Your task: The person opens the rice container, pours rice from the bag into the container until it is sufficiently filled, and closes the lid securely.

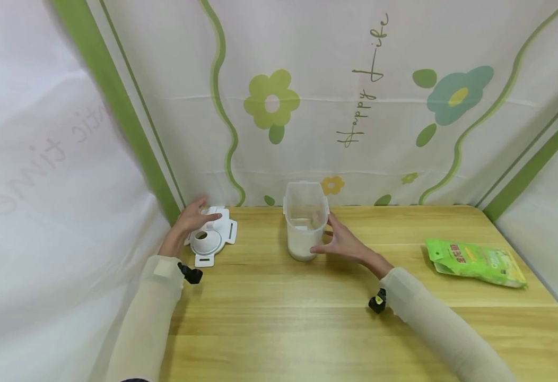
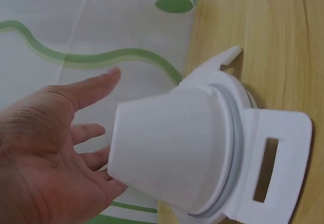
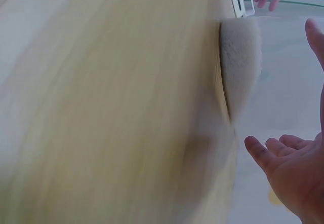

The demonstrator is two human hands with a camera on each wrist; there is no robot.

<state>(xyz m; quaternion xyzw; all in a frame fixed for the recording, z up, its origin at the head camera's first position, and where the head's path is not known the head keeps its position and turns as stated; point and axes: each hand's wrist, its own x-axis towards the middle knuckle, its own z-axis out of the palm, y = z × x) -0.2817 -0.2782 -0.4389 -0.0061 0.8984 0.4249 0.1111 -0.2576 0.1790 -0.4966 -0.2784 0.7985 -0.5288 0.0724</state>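
The big wooden worktop (image 1: 307, 318) has cloth walls right behind it and along the left side. There is lots of bare wood in front to move over. A green bag (image 1: 476, 262) lies far off to the right, well out of the way.

The clear tub (image 1: 305, 220) stands upright near the back, with white grains in the bottom. The right hand (image 1: 343, 243) is beside it with its fingers spread loosely. From above it seems to touch the tub's side, but it may be just short. It would help to steady the tub low down, so it does not tip.

The white lid (image 1: 212, 233) lies flat in the back left corner, close to the cloth. The left hand (image 1: 190, 218) reaches over it, fingers straight, holding nothing. It may be best to lift the lid straight up, away from the cloth.
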